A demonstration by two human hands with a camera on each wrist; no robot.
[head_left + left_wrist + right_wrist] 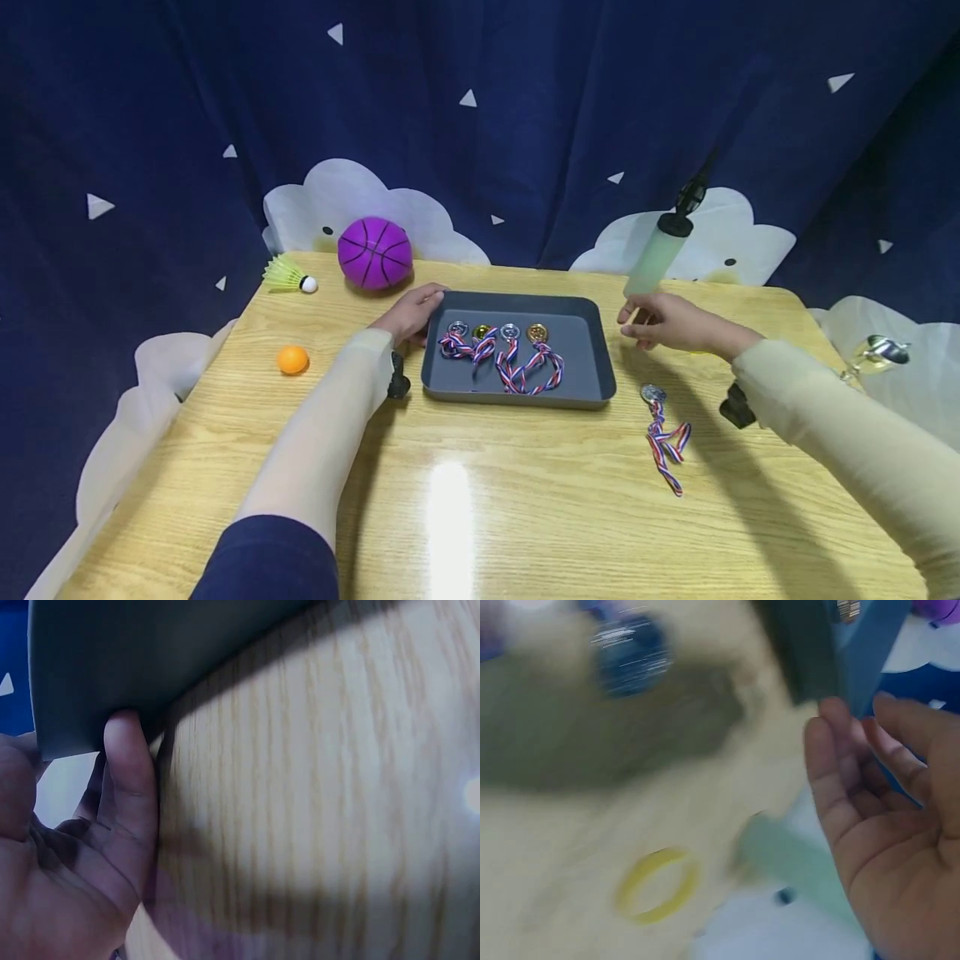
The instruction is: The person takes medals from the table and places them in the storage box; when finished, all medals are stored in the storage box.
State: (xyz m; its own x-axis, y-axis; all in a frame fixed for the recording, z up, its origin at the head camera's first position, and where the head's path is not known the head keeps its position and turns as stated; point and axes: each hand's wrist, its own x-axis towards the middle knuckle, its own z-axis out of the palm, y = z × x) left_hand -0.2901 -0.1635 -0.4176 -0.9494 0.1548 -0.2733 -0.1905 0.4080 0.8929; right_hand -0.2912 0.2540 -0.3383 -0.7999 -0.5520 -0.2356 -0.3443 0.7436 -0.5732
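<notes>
My left hand (411,315) grips the far left corner of a dark grey tray (517,400); in the left wrist view a fingertip presses the tray's wall (97,667). Inside the tray lie several medals with striped ribbons, a bronze-coloured one (537,333) rightmost. Just right of the tray, my right hand (663,321) hovers with loosely bent fingers, holding nothing. In the right wrist view its fingertips are close to the tray's corner (810,660); whether they touch it I cannot tell. Nearer me on the table lies another silver medal (653,393) with its ribbon.
A green hand pump (656,258) lies behind my right hand, with a yellow ring (660,885) nearby. At the right edge is a trophy (877,354). On the left are a purple ball (375,253), a shuttlecock (288,275) and an orange ball (292,359). A curtain (480,183) hangs behind.
</notes>
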